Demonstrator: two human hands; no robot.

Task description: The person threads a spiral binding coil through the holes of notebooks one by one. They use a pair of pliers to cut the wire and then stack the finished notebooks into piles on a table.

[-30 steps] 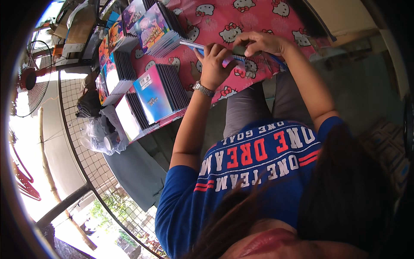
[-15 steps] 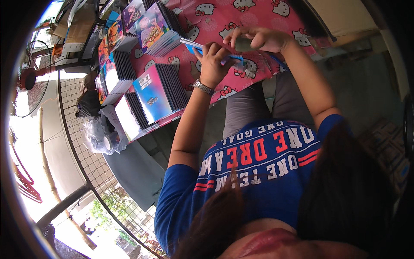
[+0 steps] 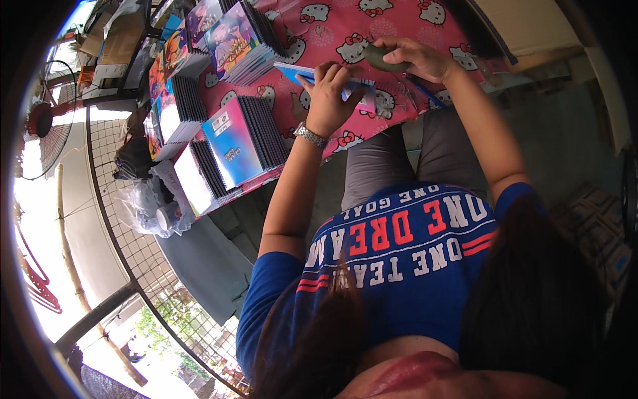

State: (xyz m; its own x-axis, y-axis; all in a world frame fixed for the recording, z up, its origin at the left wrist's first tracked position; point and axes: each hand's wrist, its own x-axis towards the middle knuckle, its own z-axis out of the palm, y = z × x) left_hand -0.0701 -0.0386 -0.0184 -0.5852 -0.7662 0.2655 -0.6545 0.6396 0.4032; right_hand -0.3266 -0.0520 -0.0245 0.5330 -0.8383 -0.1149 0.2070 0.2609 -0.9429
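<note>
In my left hand (image 3: pixel 325 98), which has a metal watch at its wrist, is a thin blue notebook (image 3: pixel 292 72) with a spiral edge, gripped at the table's near side. A bit of pink shows on its cover beside my thumb. To the right, my right hand (image 3: pixel 423 58) holds a dark grey-green, rounded oval object (image 3: pixel 384 60) between thumb and fingers, apart from the notebook. What that object is, I cannot tell. Below my right hand, a slim blue object (image 3: pixel 425 92) like a pen lies at the table's edge.
On the left of the pink, cartoon-patterned tablecloth (image 3: pixel 319 36) stand several stacks of spiral notebooks (image 3: pixel 232 143) with colourful covers. A clear plastic bag (image 3: pixel 149 206) hangs at the table's left corner. Beyond are a fan (image 3: pixel 41 121) and a wire mesh screen (image 3: pixel 109 179). Cardboard (image 3: pixel 531 30) stands at the far right.
My right hand has shifted slightly, and the oval object now shows more fully, tilted outward above the table. My left hand keeps its hold on the notebook, nearly in place.
</note>
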